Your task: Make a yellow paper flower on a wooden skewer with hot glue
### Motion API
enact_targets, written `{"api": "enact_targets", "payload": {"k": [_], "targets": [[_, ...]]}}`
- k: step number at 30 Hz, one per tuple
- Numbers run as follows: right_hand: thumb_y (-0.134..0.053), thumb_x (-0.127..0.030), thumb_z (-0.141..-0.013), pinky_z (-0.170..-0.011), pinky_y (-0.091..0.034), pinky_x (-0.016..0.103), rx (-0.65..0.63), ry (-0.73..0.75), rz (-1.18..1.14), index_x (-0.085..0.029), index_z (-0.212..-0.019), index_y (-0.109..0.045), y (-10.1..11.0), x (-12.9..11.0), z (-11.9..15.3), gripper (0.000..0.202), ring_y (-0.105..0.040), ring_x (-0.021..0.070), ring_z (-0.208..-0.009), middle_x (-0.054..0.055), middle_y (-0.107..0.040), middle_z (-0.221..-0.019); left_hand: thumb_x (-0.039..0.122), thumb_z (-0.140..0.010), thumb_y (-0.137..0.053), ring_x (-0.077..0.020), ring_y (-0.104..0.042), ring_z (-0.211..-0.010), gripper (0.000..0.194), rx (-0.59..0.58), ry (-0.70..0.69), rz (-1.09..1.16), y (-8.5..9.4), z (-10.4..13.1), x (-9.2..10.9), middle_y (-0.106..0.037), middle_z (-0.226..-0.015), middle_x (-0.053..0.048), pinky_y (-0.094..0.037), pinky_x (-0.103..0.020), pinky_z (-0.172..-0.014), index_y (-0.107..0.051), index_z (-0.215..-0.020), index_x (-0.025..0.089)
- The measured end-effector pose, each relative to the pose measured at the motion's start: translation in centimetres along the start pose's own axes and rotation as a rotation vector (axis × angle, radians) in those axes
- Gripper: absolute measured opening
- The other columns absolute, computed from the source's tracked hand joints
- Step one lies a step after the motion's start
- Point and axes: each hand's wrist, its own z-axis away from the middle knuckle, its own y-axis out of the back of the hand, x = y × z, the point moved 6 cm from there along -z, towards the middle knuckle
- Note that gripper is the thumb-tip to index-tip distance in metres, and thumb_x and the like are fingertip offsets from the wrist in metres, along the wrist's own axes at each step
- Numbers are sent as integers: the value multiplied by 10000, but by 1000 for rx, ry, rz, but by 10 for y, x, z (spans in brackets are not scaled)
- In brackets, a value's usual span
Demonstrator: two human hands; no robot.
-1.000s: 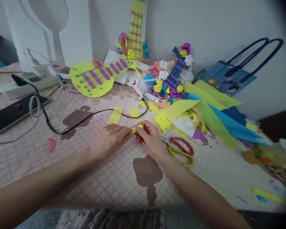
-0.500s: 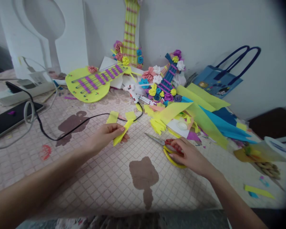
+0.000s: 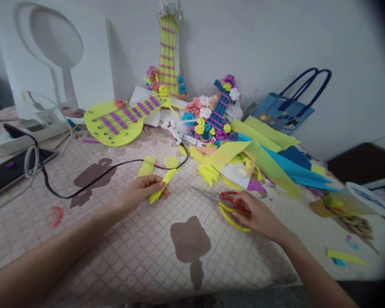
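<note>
The left hand (image 3: 137, 194) pinches a yellow strip (image 3: 162, 186) between thumb and fingers, so the hand is closed on it. The strip is thin paper, bright yellow, long and narrow, and it looks folded along its length. It stands out of the fingers at a slant, the upper end pointing away from the person and to the right, the lower end below the fingertips, close above the table (image 3: 115, 256).

The right hand (image 3: 258, 214) lies on the scissors (image 3: 229, 205), well apart from the left hand. Its fingers are curled over the red and yellow handles and closed on them. The metal blades point from this hand toward the left hand and rest flat on the table, shut or almost shut.

Just beyond the left hand lie two more yellow pieces (image 3: 146, 166) and a black cable (image 3: 93, 184). Beyond the right hand is a heap of yellow and blue paper (image 3: 269, 162), and behind it a blue bag (image 3: 280, 113). Far beyond the left hand lies a yellow paper guitar (image 3: 115, 122).
</note>
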Motion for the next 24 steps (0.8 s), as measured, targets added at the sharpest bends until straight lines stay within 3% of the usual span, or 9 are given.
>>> {"api": "enact_targets", "payload": {"k": [4,8,13,16,19,21,24], "targets": [[-566,-303,-762,-564,-398,284,191,-103,36,-231,-910,-459,22,14,-10,196,-525,156,-626,26,-581,-792,402,-779,-647,-125,-639,-717,263,-14,29,63,-1,-1,-5,-689,-843,-44,-502,-274,-715,-560,-826,159],[-586,-329,-730,-596,-394,291,359,-161,144,-223,-835,-431,33,31,-38,215,-516,157,-639,16,-551,-766,395,-815,-611,-124,-635,-707,242,4,55,139,-2,0,-6,-691,-829,-42,-503,-282,-727,-573,-827,157],[-589,-380,-732,-561,-385,288,342,-213,206,-223,-809,-431,13,56,-62,236,-529,172,-629,16,-551,-732,382,-874,-542,-119,-630,-691,252,-5,79,245,-3,-1,-8,-697,-800,-57,-504,-266,-729,-624,-854,145],[-581,-406,-753,-578,-412,310,283,-183,234,-217,-815,-476,10,55,-67,225,-547,188,-652,40,-572,-762,401,-907,-488,-125,-637,-711,295,-28,81,285,-2,-3,-13,-701,-820,-62,-508,-264,-726,-638,-874,149],[-552,-407,-793,-651,-454,358,341,-117,211,-205,-870,-547,28,20,-70,217,-576,209,-719,83,-597,-863,433,-927,-434,-131,-646,-730,355,-57,73,292,-2,-4,-16,-703,-839,-72,-513,-262,-720,-642,-894,147],[-491,-357,-845,-671,-470,359,365,-13,78,-220,-909,-582,40,-25,-69,176,-592,212,-770,83,-617,-895,437,-940,-393,-133,-649,-734,379,-55,76,275,-3,-4,-15,-703,-838,-70,-517,-268,-723,-638,-896,151],[-513,-298,-834,-738,-483,371,178,225,-292,-291,-914,-638,35,-110,-59,148,-613,205,-808,39,-654,-849,420,-943,-376,-139,-651,-745,369,-51,85,263,-4,-2,-13,-701,-837,-69,-521,-285,-745,-627,-882,157]]}}
